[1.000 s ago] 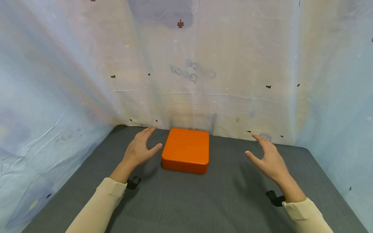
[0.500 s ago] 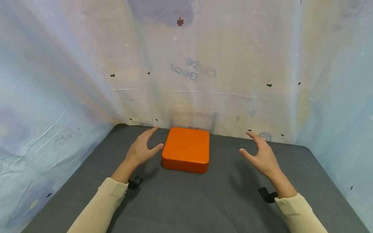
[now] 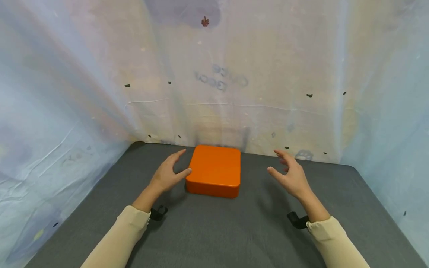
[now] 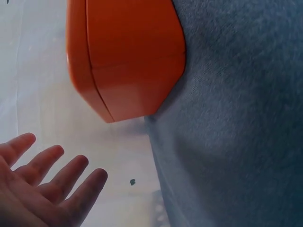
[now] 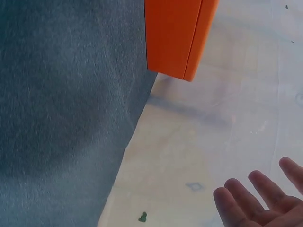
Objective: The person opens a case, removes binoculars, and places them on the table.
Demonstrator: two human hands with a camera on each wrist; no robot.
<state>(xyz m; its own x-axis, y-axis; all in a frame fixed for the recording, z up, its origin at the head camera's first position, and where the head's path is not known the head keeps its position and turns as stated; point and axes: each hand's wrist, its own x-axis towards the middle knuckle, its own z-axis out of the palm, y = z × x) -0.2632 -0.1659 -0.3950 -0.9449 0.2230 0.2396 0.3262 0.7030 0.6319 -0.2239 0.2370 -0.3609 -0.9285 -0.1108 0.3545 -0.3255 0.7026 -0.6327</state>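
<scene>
An orange box with rounded corners lies flat near the back of the grey cloth surface. A thin seam below its top shows in both wrist views, on the box side and on the far box side. My left hand hovers at the box's left, thumb tip right at its left edge and fingers spread. To the right of the box, with a gap between, my right hand is raised, fingers loosely bent and thumb pointing toward the box. Neither hand holds anything.
Grey cloth covers the surface under the box. A pale patterned sheet hangs right behind it and along both sides. Black wrist mounts stick out inward from both cuffs.
My right hand has moved left toward the box, its fingers bending a little more. My left hand has shifted slightly right, its thumb now at the box's edge. The box stays put.
</scene>
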